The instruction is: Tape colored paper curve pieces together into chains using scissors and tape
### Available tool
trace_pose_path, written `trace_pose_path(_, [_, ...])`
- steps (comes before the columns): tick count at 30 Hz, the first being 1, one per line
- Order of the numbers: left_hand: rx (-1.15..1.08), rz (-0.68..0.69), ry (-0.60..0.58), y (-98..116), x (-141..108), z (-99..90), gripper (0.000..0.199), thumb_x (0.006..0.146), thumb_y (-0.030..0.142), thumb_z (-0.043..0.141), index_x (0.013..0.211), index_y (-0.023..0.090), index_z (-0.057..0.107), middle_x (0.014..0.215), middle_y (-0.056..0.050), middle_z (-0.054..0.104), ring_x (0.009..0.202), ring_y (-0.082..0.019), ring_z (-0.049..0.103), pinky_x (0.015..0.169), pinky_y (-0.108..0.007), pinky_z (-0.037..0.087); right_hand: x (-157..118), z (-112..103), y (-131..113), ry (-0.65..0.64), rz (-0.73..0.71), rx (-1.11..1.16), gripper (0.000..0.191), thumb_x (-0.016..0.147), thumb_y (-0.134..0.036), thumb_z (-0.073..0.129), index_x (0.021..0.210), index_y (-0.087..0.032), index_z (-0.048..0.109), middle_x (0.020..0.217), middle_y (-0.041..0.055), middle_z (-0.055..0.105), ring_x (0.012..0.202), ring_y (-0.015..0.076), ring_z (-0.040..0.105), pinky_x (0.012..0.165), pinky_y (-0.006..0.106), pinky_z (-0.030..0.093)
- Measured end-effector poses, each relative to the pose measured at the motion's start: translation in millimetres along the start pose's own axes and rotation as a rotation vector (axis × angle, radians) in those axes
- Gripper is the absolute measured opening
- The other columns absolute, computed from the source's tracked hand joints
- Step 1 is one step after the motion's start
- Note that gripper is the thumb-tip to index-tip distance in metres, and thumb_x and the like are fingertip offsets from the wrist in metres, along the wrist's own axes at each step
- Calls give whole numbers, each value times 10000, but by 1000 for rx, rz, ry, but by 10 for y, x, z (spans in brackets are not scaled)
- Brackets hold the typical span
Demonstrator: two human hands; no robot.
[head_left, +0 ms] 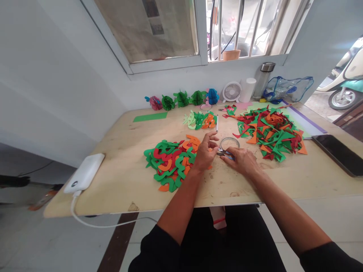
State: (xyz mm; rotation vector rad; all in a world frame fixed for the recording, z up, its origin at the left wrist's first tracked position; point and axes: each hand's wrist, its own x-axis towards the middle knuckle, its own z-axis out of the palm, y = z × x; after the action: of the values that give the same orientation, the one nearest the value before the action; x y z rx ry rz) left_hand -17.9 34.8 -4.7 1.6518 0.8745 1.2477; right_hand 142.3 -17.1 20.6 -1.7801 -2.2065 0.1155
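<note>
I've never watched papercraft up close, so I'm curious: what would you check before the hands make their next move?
1. Scissors held in the right hand: ok.
2. Left hand well away from the blades: not ok; its fingertips are right beside them.
3. Paper between the left fingertips: cannot tell; too small to see.
4. Curved paper pieces apart from the paper scraps: ok; pieces to the left, scraps to the right.
5. Phone clear of both hands: ok; it lies flat, right of the scraps.
</note>
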Motion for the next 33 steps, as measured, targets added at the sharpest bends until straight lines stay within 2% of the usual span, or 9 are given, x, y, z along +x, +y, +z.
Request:
trace_pose_path(7, [106, 71, -26, 1, -26, 20, 569, 715, 48, 473, 1245, 254, 454, 1054, -35, 557, 711, -74, 562, 730, -248, 489, 6, -3, 3, -34, 3, -3, 334, 841, -507, 452, 851, -223, 626, 778, 45, 684, 659, 171, 591, 526, 249, 218])
trace_pose_path(14, [134, 88, 52, 46, -45, 69, 572, 723, 41, 475, 1252, 258, 463, 1059, -44, 555, 753, -96, 560, 790, -281, 484, 6, 19, 1, 9, 23, 35, 320, 837, -498, 466, 872, -229, 636, 797, 41, 690, 680, 175, 607, 536, 249, 245])
trace_pose_path(19, [64, 79, 115, 64, -41, 75, 549, 728, 61, 491, 1238, 261, 469, 1052, -36, 553, 748, -90, 566, 792, -277, 482, 8, 17, -1, 12, 40, 37, 317, 840, -501, 458, 848, -236, 632, 776, 34, 687, 678, 176, 606, 536, 247, 253])
trace_pose_path(24, [-95, 10, 197, 72, -1, 50, 543, 713, 88, 532, 1226, 255, 476, 1081, -44, 554, 709, -70, 561, 718, -237, 487, 13, 11, 22, 5, 90, -20, 335, 842, -510, 452, 865, -237, 643, 752, 47, 685, 681, 186, 604, 536, 256, 259])
trace_pose_path(29, [-239, -76, 213, 133, 26, 28, 499, 683, 95, 572, 1161, 223, 508, 1091, -54, 570, 756, -78, 590, 740, -235, 487, 12, 27, 41, 67, 169, -86, 392, 849, -547, 426, 939, -240, 651, 794, 66, 691, 705, 205, 614, 546, 266, 270])
trace_pose_path(33, [-283, -103, 210, 132, 29, 10, 461, 697, 104, 564, 1140, 221, 510, 1105, -59, 584, 792, -99, 621, 776, -267, 497, 5, 35, 43, 65, 205, -129, 415, 846, -567, 423, 943, -239, 657, 846, 75, 694, 743, 216, 620, 545, 271, 268])
